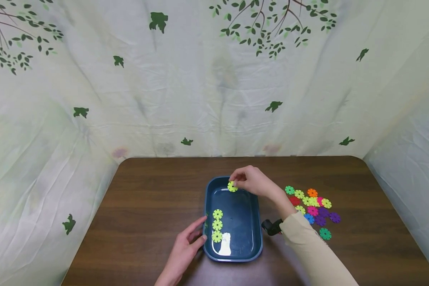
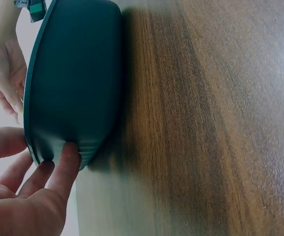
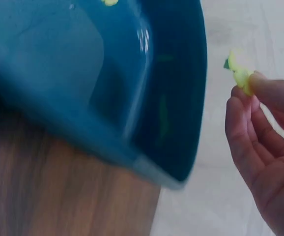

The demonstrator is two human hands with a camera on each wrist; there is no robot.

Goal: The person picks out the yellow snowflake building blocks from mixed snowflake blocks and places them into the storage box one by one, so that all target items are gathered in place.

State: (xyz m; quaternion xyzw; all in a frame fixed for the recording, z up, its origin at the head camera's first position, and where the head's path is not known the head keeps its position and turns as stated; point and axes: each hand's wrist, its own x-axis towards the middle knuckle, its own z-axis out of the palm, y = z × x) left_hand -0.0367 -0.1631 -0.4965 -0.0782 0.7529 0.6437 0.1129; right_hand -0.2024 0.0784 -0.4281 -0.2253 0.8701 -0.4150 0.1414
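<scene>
A blue tray [image 1: 236, 222] stands lengthwise on the table. Three yellow-green notched discs [image 1: 217, 225] sit in a column along its left side. My left hand [image 1: 184, 248] touches the tray's left side from outside; in the left wrist view, its fingertips [image 2: 69, 150] rest against the outer wall and one digit reaches the rim. Over the tray's far end, my right hand [image 1: 252, 180] pinches another yellow-green disc [image 1: 232, 186] between thumb and fingertips. The right wrist view shows this disc [image 3: 242, 78] held edge-on, beyond the tray wall [image 3: 181, 98].
Right of the tray lies a loose group of notched discs in green, yellow, orange, red, pink, blue and purple [image 1: 335, 217], partly behind the right sleeve [image 1: 307, 242]. A leaf-printed cloth [image 1: 200, 87] hangs behind the brown table [image 1: 157, 194]. A black wrist camera [image 1: 271, 227] sits by the right forearm.
</scene>
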